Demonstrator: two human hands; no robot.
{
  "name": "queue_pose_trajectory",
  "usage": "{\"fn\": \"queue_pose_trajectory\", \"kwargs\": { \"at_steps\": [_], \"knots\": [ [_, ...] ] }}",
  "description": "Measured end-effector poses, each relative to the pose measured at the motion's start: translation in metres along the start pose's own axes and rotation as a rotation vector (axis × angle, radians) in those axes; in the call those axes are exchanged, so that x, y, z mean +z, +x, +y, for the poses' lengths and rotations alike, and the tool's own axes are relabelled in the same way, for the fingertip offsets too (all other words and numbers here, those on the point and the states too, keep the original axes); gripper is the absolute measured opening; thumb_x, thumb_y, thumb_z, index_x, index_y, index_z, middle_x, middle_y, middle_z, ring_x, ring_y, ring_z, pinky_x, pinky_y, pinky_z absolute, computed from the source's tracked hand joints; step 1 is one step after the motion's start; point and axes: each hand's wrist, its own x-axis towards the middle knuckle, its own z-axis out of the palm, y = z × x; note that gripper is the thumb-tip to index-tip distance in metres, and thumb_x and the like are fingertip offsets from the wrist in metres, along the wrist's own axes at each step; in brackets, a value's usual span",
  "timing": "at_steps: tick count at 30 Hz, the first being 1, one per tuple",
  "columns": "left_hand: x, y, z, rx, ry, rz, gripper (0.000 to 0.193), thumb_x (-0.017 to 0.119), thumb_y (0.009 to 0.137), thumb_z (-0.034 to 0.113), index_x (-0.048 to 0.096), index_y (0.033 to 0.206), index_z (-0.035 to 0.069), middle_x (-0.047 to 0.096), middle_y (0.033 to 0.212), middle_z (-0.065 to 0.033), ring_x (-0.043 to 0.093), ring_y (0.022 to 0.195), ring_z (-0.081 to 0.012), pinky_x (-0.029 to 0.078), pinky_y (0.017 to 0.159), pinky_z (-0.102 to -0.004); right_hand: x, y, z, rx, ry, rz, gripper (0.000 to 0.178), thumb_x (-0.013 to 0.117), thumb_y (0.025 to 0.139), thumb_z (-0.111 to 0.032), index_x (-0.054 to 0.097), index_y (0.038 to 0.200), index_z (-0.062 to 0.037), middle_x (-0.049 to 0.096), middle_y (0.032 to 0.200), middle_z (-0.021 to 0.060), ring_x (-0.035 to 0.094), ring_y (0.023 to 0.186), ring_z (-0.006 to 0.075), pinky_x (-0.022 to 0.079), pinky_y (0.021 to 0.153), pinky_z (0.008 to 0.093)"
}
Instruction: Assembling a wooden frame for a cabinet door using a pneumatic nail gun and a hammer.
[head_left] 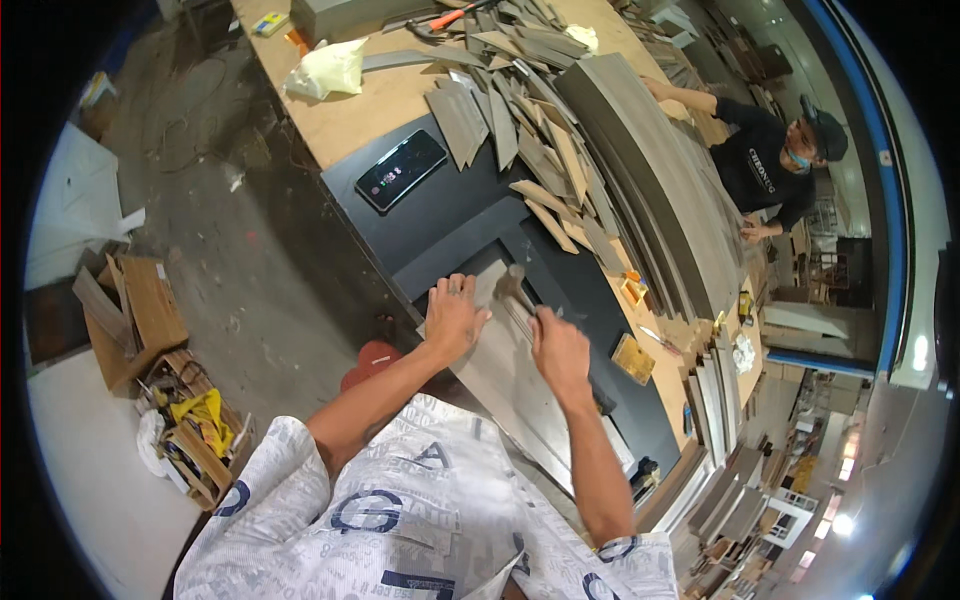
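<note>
A long grey board [515, 375] lies in front of me along the table's near edge. My left hand [455, 322] is on its far part, fingers bent and close together over it, thumb out to the side. In my right hand [560, 355] is a hammer [514, 295], gripped by its handle. Its head is just right of my left hand, over the board; whether it touches the board I cannot tell. Beneath lies a dark grey recessed panel [430, 250], with a phone [401, 171], screen lit, on its far end.
Wood offcuts [540, 130] and stacked grey boards [650, 170] cover the table's right side. A co-worker [765, 160] stands beyond, one hand on the stack. A yellowish block [633, 358] lies at right. On the floor at left is a cardboard box [145, 315].
</note>
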Motion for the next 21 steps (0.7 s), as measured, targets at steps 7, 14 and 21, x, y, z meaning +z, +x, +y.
{"fn": "queue_pose_trajectory", "kwargs": {
  "at_steps": [7,14,21],
  "knots": [
    [0.003,-0.002,0.000,0.001,0.008,0.041,0.059,0.072,0.086,0.033,0.053,0.130,-0.002,0.054,0.120,-0.0140,0.050,0.109,-0.0326,0.040,0.093,-0.0449,-0.040,0.110,-0.034,-0.529,-0.352,-0.073,0.014,0.055,0.090,-0.010,0.067,0.089,-0.0014,0.069,0.072,0.0195,0.071,0.069,0.0369,0.056,0.063,0.0463],
    [0.002,-0.003,-0.004,0.023,-0.013,0.046,0.055,0.071,0.087,0.031,0.055,0.128,-0.002,0.055,0.121,-0.0136,0.050,0.109,-0.0316,0.040,0.092,-0.0435,-0.037,0.145,-0.052,-0.504,-0.597,-0.351,0.019,0.058,0.096,-0.019,0.072,0.101,-0.0073,0.070,0.081,0.0189,0.069,0.078,0.0389,0.053,0.070,0.0502],
    [0.004,-0.005,-0.001,0.037,-0.002,0.038,0.056,0.072,0.087,0.031,0.055,0.128,-0.002,0.054,0.121,-0.0130,0.050,0.107,-0.0308,0.039,0.092,-0.0432,-0.044,0.141,-0.049,-0.434,-0.413,-0.241,0.023,0.059,0.095,-0.020,0.074,0.109,-0.0104,0.071,0.084,0.0194,0.069,0.082,0.0385,0.053,0.071,0.0493]
  ]
}}
